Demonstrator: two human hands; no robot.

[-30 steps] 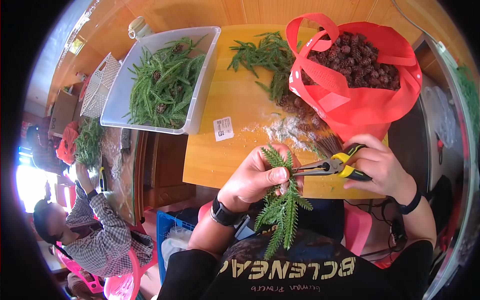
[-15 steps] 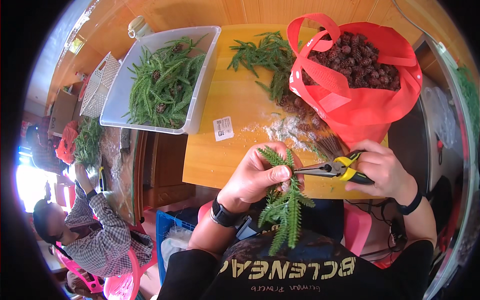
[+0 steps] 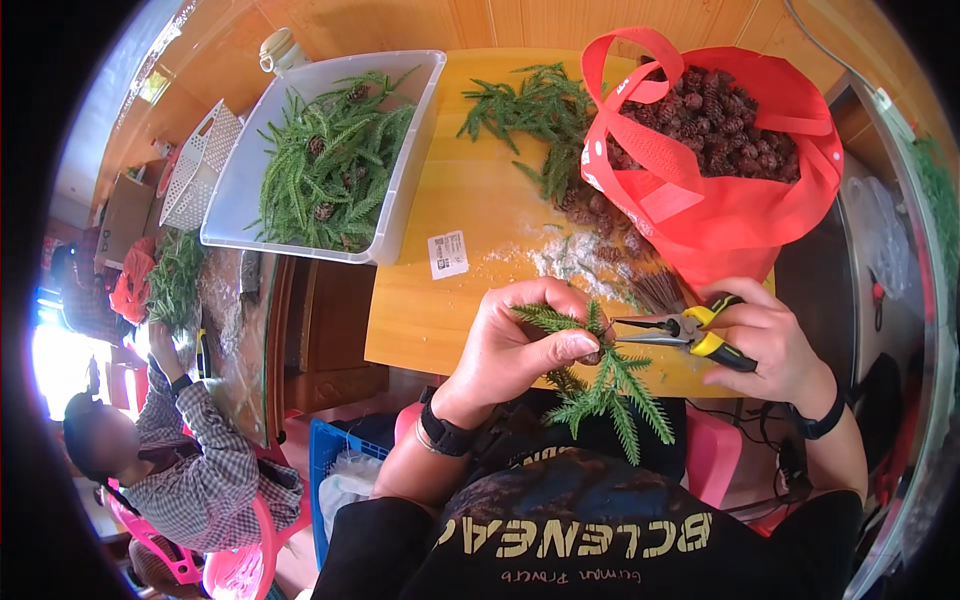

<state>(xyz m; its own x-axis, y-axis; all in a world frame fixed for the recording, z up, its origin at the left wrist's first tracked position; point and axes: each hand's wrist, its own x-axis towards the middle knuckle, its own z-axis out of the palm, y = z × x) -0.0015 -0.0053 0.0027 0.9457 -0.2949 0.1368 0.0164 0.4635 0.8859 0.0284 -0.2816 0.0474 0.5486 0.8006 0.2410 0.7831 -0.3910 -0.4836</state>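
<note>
swung rightward since a moment ago, the green sprig [image 3: 605, 398] hangs from the left hand [image 3: 535, 335], which pinches it; the right hand [image 3: 765, 345] is wrapped round yellow-black pliers [image 3: 690, 328], jaws parted near the sprig. beyond, on the table [image 3: 490, 210], stands a red bag [image 3: 745, 225] of pinecones [image 3: 715, 118].

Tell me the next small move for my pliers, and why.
Perhaps squeeze the pliers at the sprig: their jaws stand parted right beside it, your right hand holds them, and your left hand pinches the sprig.
</note>
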